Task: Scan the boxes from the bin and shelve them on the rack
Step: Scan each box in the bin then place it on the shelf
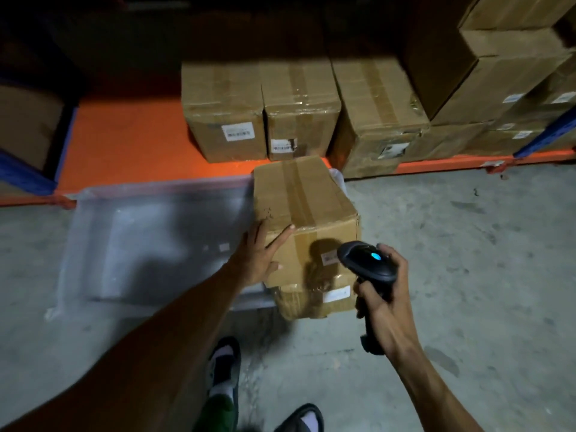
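The rack (131,141), with its orange shelf, runs along behind the bin (149,244), and three shelved boxes (299,110) already stand on it, leaving bare shelf to their left, straight behind the bin. The clear plastic bin sits on the floor (452,244) and looks nearly empty; if the shelving push starts from a poor footing, it could slide on the concrete. At the bin's right end, the top box (304,213) rests on a lower box (311,299) that overhangs the bin's near edge, so the stack may tip toward the person's feet once weight shifts. The left hand (260,255) lies open and flat against the top box's near-left corner, steadying rather than gripping it; a one-handed lift from there would likely drop it. The right hand (378,291) is clenched around the scanner (367,263), aimed at the label (328,258) just beside its nose. Dim light and the scanner's own shadow across the label could spoil the read.
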`<action>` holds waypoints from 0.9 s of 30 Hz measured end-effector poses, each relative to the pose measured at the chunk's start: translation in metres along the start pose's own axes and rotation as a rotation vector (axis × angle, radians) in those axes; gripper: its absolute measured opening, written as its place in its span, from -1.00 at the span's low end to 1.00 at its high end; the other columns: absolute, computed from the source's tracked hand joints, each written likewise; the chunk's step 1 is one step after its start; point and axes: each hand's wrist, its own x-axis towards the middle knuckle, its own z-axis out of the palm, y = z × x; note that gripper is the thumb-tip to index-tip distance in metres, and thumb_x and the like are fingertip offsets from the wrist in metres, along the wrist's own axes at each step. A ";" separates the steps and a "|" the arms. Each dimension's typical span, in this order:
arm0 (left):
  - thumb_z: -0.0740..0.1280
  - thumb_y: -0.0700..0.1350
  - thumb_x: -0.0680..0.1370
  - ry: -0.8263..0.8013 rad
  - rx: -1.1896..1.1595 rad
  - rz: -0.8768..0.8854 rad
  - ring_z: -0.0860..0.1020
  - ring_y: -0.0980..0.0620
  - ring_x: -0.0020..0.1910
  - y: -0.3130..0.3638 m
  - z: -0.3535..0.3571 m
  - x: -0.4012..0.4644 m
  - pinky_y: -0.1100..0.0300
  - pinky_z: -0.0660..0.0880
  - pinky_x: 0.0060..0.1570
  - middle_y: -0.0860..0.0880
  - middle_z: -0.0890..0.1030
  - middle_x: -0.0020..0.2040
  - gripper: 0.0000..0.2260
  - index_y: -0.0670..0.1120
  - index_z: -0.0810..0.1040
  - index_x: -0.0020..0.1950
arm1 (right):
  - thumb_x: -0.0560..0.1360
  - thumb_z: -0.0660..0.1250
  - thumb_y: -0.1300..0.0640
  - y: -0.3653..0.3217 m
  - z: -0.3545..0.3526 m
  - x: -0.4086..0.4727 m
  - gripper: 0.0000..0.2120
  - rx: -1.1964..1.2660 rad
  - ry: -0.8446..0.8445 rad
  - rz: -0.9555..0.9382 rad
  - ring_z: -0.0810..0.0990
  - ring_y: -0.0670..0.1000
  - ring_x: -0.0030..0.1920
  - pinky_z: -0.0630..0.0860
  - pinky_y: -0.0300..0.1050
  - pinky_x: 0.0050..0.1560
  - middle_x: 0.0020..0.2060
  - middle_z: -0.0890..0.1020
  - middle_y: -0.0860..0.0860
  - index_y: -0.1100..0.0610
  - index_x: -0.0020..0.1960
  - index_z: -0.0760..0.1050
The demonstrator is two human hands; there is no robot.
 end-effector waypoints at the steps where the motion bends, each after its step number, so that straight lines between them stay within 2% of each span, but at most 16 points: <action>1: 0.40 0.24 0.46 0.023 -0.024 0.004 0.18 -0.30 0.47 0.002 0.002 0.000 -0.12 0.26 0.42 -0.31 0.11 0.53 -0.09 0.19 -0.13 0.60 | 0.56 0.36 0.30 0.006 0.001 0.000 -0.40 -0.021 0.022 -0.012 0.62 0.00 -0.27 0.64 -0.04 -0.24 -0.01 0.66 -0.06 -0.31 0.37 0.35; 3: 0.52 0.17 0.38 0.068 -0.079 -0.010 0.21 -0.34 0.46 0.005 0.007 0.001 -0.15 0.29 0.41 -0.33 0.17 0.49 -0.04 0.17 -0.01 0.60 | 0.57 0.47 0.07 0.017 0.006 0.000 -0.52 -0.028 0.067 0.009 0.66 0.02 -0.13 0.68 0.07 -0.07 0.02 0.66 -0.19 -0.30 0.36 0.40; 5: 0.60 0.07 0.32 0.103 -0.133 -0.016 0.21 -0.37 0.45 0.008 0.009 0.000 -0.18 0.31 0.40 -0.36 0.20 0.47 -0.03 0.12 0.13 0.60 | 0.53 0.49 -0.15 0.027 0.012 0.002 -0.58 -0.031 0.085 0.039 0.69 0.02 -0.04 0.69 0.17 0.04 0.00 0.65 -0.31 -0.30 0.32 0.44; 7: 0.62 0.01 0.30 0.112 -0.190 -0.022 0.17 -0.37 0.45 0.009 0.010 0.000 -0.20 0.30 0.38 -0.35 0.18 0.47 -0.03 0.11 0.16 0.59 | 0.51 0.47 -0.22 0.037 0.018 0.004 -0.59 -0.039 0.064 0.035 0.69 -0.07 0.01 0.70 0.19 0.05 0.01 0.62 -0.41 -0.32 0.30 0.43; 8: 0.62 -0.02 0.30 0.112 -0.205 -0.024 0.16 -0.37 0.45 0.009 0.010 -0.001 -0.20 0.31 0.36 -0.35 0.18 0.47 -0.03 0.11 0.16 0.59 | 0.51 0.47 -0.22 0.042 0.021 0.004 -0.59 -0.040 0.050 0.029 0.68 -0.12 0.03 0.70 0.19 0.06 0.02 0.63 -0.41 -0.32 0.31 0.43; 10: 0.62 -0.05 0.31 0.105 -0.225 -0.032 0.16 -0.37 0.44 0.010 0.009 -0.002 -0.21 0.32 0.35 -0.35 0.17 0.46 -0.05 0.09 0.17 0.58 | 0.48 0.48 -0.24 0.049 0.026 0.006 -0.55 -0.037 0.038 0.015 0.68 -0.16 0.07 0.70 0.09 0.11 0.04 0.67 -0.30 -0.36 0.30 0.40; 13: 0.59 -0.05 0.35 0.089 -0.236 -0.031 0.13 -0.37 0.46 0.010 0.008 -0.002 -0.21 0.29 0.38 -0.34 0.13 0.49 -0.08 0.10 0.17 0.59 | 0.36 0.42 -0.36 0.053 0.030 0.007 -0.50 -0.072 0.041 -0.009 0.65 -0.19 0.13 0.61 -0.35 0.08 0.12 0.66 -0.22 -0.45 0.26 0.36; 14: 0.58 -0.05 0.36 0.092 -0.234 -0.026 0.13 -0.36 0.46 0.010 0.008 -0.002 -0.21 0.29 0.39 -0.34 0.12 0.50 -0.09 0.10 0.16 0.59 | 0.35 0.42 -0.37 0.054 0.030 0.008 -0.49 -0.091 0.048 -0.014 0.65 -0.20 0.14 0.58 -0.44 0.05 0.13 0.66 -0.20 -0.45 0.26 0.36; 16: 0.57 -0.06 0.38 0.090 -0.237 -0.020 0.10 -0.36 0.48 0.009 0.009 -0.001 -0.19 0.26 0.42 -0.33 0.08 0.52 -0.10 0.10 0.15 0.60 | 0.37 0.42 -0.35 0.058 0.029 0.010 -0.49 -0.128 0.066 -0.028 0.65 -0.21 0.13 0.55 -0.46 0.01 0.11 0.66 -0.23 -0.45 0.27 0.35; 20: 0.55 -0.06 0.41 0.071 -0.249 -0.024 0.00 -0.34 0.53 0.007 0.009 -0.001 -0.17 0.22 0.46 -0.29 -0.02 0.56 -0.12 0.13 0.12 0.60 | 0.40 0.42 -0.32 0.069 0.025 0.012 -0.50 -0.167 0.096 -0.037 0.67 -0.16 0.10 0.59 -0.22 0.09 0.07 0.65 -0.25 -0.45 0.29 0.33; 23: 0.54 -0.03 0.43 0.063 -0.228 -0.037 -0.05 -0.32 0.55 0.007 0.012 0.000 -0.15 0.18 0.50 -0.28 -0.07 0.56 -0.11 0.17 0.08 0.60 | 0.39 0.41 -0.33 0.072 0.026 0.014 -0.51 -0.182 0.097 -0.031 0.67 -0.14 0.08 0.59 -0.20 0.08 0.05 0.63 -0.31 -0.50 0.25 0.29; 25: 0.53 0.00 0.44 0.044 -0.210 -0.051 -0.05 -0.31 0.55 0.008 0.014 0.002 -0.16 0.17 0.50 -0.28 -0.06 0.56 -0.10 0.21 0.02 0.60 | 0.43 0.44 -0.25 0.075 0.025 0.016 -0.51 -0.199 0.083 -0.025 0.66 -0.10 0.09 0.57 -0.22 0.09 0.05 0.60 -0.33 -0.48 0.25 0.29; 27: 0.52 0.02 0.45 0.036 -0.197 -0.060 -0.02 -0.31 0.54 0.007 0.016 0.003 -0.15 0.19 0.49 -0.28 -0.04 0.54 -0.10 0.23 -0.01 0.60 | 0.48 0.49 -0.11 0.078 0.025 0.019 -0.48 -0.214 0.078 -0.030 0.65 -0.05 0.12 0.55 -0.26 0.09 0.07 0.60 -0.25 -0.42 0.29 0.29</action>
